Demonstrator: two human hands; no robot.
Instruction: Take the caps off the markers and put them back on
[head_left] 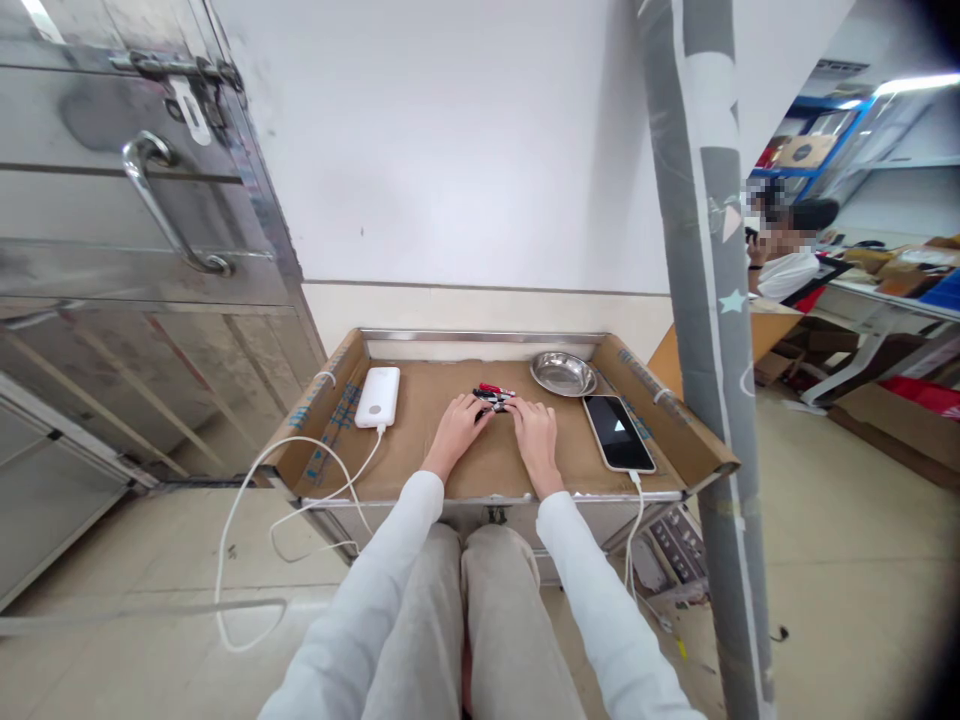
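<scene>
My left hand [456, 432] and my right hand [535, 436] meet over the middle of the cardboard-lined tabletop [405, 470]. Between their fingertips lies a slim dark pen [491, 408], its left end under my left fingers and its right end at my right fingers. Both hands have their fingers bent and closed on it, though the fingers partly cover it. Just beyond them, a red pen [496, 389] and several black pens [484, 396] lie close together on the cardboard.
A white power bank [378, 397] with a cable lies left. Right are a round metal dish [563, 373] and a plugged-in phone [619, 433]. Cardboard-covered sides [660, 410] edge the table. A wrapped pipe [709, 300] rises at right; a person [787, 265] sits beyond it.
</scene>
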